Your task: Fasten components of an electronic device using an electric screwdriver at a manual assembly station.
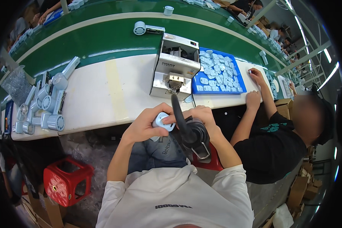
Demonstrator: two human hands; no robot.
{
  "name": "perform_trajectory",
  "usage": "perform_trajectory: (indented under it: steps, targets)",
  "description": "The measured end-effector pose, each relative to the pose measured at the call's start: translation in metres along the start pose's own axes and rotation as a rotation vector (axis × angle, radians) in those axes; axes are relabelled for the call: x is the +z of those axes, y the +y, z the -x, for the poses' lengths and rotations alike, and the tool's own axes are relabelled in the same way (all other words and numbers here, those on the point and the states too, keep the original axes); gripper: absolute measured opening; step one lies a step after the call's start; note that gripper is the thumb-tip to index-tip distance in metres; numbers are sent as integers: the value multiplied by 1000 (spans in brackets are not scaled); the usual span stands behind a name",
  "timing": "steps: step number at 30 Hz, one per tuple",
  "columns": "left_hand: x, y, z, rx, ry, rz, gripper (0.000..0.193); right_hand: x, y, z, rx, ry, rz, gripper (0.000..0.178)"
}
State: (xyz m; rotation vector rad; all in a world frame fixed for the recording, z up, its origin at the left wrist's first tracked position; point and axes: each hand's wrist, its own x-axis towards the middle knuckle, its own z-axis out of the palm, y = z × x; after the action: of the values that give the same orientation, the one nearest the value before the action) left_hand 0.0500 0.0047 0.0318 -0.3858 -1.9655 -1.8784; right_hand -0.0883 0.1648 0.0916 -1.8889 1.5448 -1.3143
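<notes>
My left hand (144, 125) is closed around a light-blue plastic housing (162, 121), its thumb and fingers pressing on the sides. The housing has a small dark slot and matches the handheld fans on the table in colour; its lower part is hidden by my hand. Close beside it, my right hand (202, 114) is wrapped round a black electric screwdriver (195, 133), seen from its top end with a wire hanging loop and a thick black cable. The screwdriver covers most of my right fingers and its tip. Both hands are above my lap at the table's front edge.
A screw feeder (175, 68) stands ahead on the white table (129, 83). Right of it, a blue tray (237, 78) holds many light-blue covers. Several handheld fans (47, 102) lie at left. A co-worker (269, 148) sits close at right; a red stool (60, 186) stands lower left.
</notes>
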Motion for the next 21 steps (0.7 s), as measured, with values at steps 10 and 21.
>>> perform_trajectory:
  steps: [10,21]
  targets:
    - [-1,-31,-30,173,523,135,33,-24,-1,-66,-34,626,-708,66]
    - [0,-44,-34,193,534,61,37,-8,43,-104,-61,713,-321,71]
